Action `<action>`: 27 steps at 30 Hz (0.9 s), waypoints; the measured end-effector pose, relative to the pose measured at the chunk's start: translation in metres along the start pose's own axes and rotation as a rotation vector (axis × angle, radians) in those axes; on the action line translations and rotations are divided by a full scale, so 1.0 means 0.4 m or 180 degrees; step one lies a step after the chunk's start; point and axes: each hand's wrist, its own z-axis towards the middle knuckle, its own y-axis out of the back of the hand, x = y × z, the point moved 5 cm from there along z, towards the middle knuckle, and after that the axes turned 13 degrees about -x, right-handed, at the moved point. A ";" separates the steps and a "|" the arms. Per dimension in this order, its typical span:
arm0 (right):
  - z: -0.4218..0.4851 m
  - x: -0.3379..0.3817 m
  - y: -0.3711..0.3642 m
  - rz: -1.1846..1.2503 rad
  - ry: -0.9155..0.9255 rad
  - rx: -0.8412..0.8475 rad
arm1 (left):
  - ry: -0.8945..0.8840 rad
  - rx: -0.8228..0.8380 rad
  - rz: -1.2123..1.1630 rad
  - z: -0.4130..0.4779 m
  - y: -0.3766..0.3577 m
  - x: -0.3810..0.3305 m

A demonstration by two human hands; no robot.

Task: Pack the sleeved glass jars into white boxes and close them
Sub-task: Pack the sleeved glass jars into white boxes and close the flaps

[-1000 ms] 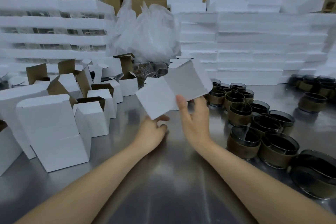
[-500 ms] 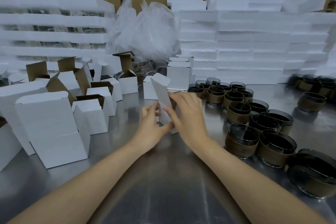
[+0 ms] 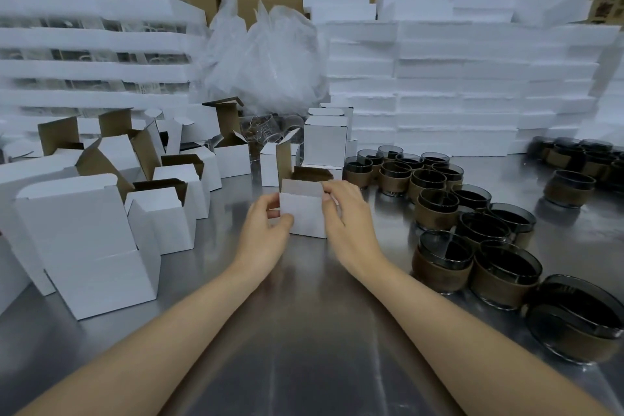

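Stacked foam slabs point(image 3: 456, 84) wall in a steel tabletop point(image 3: 304, 331) where both hands grip a small white box point(image 3: 304, 213), left hand point(image 3: 266, 230) and right hand point(image 3: 347, 216) pinching its sides, top flaps open. Dozens of sleeved glass jars point(image 3: 439, 213) wait unpacked alongside; erected empty boxes point(image 3: 169, 206) crowd the left.

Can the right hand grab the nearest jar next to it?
Probably yes. The right hand now holds the white box, but bare table lies between it and the nearest sleeved jar.
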 end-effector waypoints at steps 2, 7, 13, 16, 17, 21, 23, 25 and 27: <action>-0.011 0.019 -0.006 -0.0110 0.0371 0.0092 | 0.0131 0.0092 -0.0183 -0.001 -0.001 0.002; -0.026 0.074 -0.004 0.0146 0.1179 0.0006 | 0.0284 0.0296 -0.0578 -0.013 -0.004 -0.016; -0.004 0.041 0.027 -0.0426 0.0771 -0.0624 | 0.0073 0.0439 -0.0571 -0.027 0.002 -0.036; 0.000 -0.005 0.021 -0.0135 -0.0045 -0.0391 | 0.0042 0.0268 -0.0483 -0.021 0.000 -0.033; 0.001 -0.016 0.018 -0.0011 -0.0235 -0.0344 | 0.0052 0.0186 -0.0487 -0.017 0.002 -0.027; 0.004 -0.027 0.021 0.0010 -0.0375 -0.0399 | 0.0182 0.0030 -0.0639 -0.002 0.003 -0.006; 0.005 -0.022 0.022 0.0017 -0.0316 -0.0431 | 0.0232 0.0077 -0.0731 -0.001 -0.001 -0.006; 0.004 -0.017 0.023 0.0021 -0.0246 -0.0464 | 0.0237 0.0125 -0.0762 -0.005 -0.002 -0.010; 0.006 -0.010 0.024 0.0088 -0.0207 -0.0504 | 0.0260 0.0084 -0.0829 -0.003 0.000 -0.008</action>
